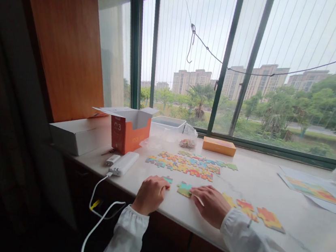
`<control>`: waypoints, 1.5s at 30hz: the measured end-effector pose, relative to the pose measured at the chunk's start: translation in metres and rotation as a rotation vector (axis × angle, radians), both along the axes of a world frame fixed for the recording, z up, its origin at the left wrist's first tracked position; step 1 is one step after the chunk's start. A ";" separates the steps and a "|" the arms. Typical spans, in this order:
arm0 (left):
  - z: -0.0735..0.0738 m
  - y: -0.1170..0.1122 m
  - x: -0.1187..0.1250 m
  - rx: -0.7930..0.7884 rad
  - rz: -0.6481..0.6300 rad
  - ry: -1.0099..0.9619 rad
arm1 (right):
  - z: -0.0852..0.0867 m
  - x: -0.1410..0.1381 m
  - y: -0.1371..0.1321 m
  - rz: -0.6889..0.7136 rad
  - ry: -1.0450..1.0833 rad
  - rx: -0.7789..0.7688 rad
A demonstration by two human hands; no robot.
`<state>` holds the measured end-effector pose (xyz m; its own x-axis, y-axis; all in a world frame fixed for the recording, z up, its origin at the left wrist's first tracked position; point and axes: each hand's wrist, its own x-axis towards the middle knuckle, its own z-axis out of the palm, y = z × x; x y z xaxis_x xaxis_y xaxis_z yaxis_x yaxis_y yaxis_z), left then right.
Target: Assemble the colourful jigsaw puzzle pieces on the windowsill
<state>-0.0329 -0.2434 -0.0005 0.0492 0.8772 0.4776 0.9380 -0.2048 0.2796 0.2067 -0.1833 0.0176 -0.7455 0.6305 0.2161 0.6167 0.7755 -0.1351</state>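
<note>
On the left of the table (270, 187), an open orange box (128, 135) stood behind a power bank (123, 163). Your left hand (150, 194) came next, its fingers (163, 184) curled together, tips at a small puzzle piece (167, 179). Beyond lay the part-built jigsaw (184, 165). Your right hand (210, 205) had its fingers (196, 191) together on a green-and-yellow piece (184, 190), clamped or not, you couldn't tell. Further right lay loose orange pieces (269, 219), then a printed picture sheet (313, 191).
</note>
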 end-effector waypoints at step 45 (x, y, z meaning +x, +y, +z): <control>-0.013 0.004 -0.060 -0.028 0.522 0.035 | -0.001 0.014 0.030 -0.197 -0.064 0.036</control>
